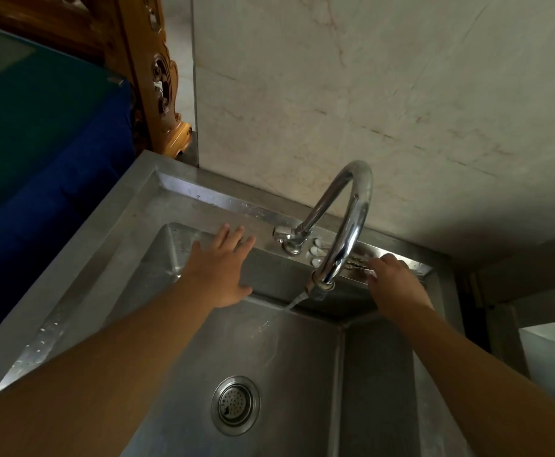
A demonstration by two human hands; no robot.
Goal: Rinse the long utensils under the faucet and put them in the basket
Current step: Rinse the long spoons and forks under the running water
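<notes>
Thin metal utensils (pixel 360 260) lie on the sink's back ledge (pixel 203 196), behind the faucet (pixel 345 225). The right hand (pixel 394 282) covers them; whether it grips is unclear. They look stiff, light, likely slippery: best taken mid-length. The left hand (pixel 221 268) rests spread open on the rim. No basket shows.

Faucet (pixel 345 225) behind sink (pixel 302 357) basin
</notes>
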